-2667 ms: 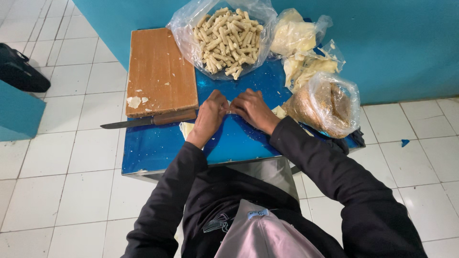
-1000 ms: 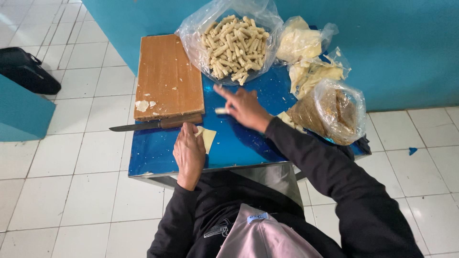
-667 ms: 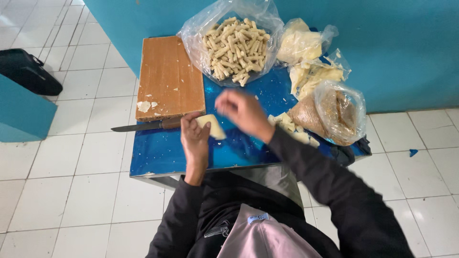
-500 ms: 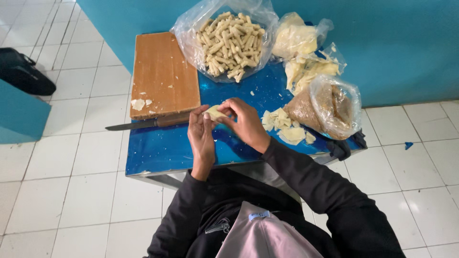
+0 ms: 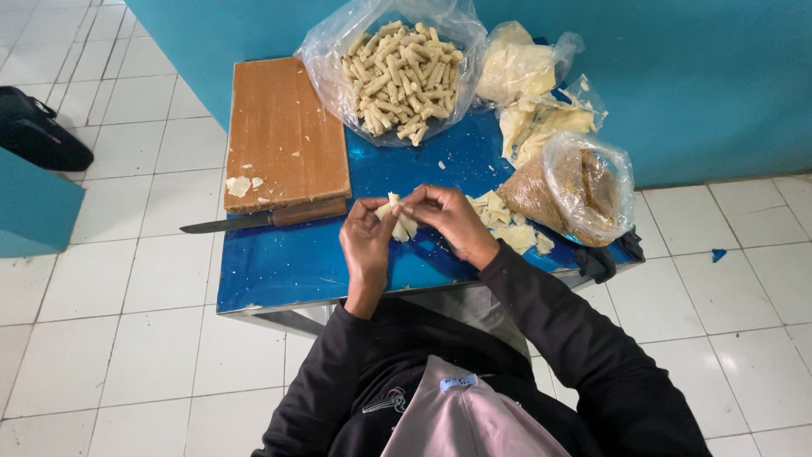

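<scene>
Raised slightly since half a second ago: left hand [image 5: 365, 245] and right hand [image 5: 448, 222], fingertips pinched shut on pale thin wrapper sheet [image 5: 397, 222] above blue glossy tabletop [image 5: 288, 262].

Floor [image 5: 127, 338]: white square tiles, grey grout lines, evenly lit, no hard shadows. Rear wall [image 5: 694, 76]: plain teal, meets the floor at right. Low blue desk [image 5: 279, 271], glossy top, stands against that wall. Teal panel [image 5: 30, 211] juts in at the left edge; a black bag [image 5: 42, 140] lies on the tiles just behind it. Small blue scrap [image 5: 717, 254] on the floor, right.
</scene>
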`<state>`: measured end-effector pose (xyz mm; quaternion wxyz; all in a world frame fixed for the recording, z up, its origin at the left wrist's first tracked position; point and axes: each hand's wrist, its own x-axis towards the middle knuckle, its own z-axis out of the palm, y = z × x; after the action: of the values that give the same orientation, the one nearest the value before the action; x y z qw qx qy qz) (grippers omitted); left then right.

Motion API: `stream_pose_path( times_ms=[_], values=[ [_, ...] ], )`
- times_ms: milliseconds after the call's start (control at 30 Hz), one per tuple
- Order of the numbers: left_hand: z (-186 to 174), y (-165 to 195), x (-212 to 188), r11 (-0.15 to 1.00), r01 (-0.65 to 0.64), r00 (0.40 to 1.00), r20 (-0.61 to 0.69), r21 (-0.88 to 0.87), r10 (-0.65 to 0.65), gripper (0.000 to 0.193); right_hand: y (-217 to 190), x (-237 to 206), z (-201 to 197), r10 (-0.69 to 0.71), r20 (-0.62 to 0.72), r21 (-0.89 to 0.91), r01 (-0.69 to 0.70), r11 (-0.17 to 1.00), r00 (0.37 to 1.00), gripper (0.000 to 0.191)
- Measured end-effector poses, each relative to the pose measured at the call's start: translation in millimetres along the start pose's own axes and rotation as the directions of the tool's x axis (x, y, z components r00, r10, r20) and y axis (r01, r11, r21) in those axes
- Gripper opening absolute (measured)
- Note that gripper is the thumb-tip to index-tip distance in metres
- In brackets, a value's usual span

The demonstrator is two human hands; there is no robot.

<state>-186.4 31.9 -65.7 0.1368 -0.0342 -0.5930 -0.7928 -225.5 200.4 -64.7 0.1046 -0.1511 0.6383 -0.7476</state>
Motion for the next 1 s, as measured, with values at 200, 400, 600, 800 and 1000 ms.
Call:
stream_pose_path(
  times_ms=[200, 400, 600, 800, 1000],
  values=[
    [-11, -8, 2, 0.988, 0.053, 0.998, -0.022, -0.142, -0.057, 0.014, 11, 8, -22, 0.239, 0.001, 0.434, -0.216, 0.875, 0.971, 0.009],
    [-38, -6, -1, 0.98, -0.016, 0.996, -0.085, -0.197, 0.0, 0.015, -10, 18, -34, -0.275, -0.297, -0.146, 0.241, 0.96, 0.914, 0.01],
    [-43, 6, -4, 0.984, -0.02, 0.996, -0.086, -0.18, 0.005, 0.014, -20, -7, 16, -0.51, 0.299, -0.878, 0.442, 0.185, 0.807, 0.017],
    [-31, 0, -2, 0.981, 0.006, 0.999, -0.036, -0.193, -0.013, 0.016, -39, -18, 38, -0.409, 0.11, -0.643, 0.379, 0.666, 0.906, 0.027],
    [-34, -14, 0, 0.988, 0.06, 0.998, 0.017, -0.141, -0.058, 0.015, -23, -5, 22, -0.124, -0.1, -0.518, 0.055, 0.854, 0.987, 0.016]
  ],
)
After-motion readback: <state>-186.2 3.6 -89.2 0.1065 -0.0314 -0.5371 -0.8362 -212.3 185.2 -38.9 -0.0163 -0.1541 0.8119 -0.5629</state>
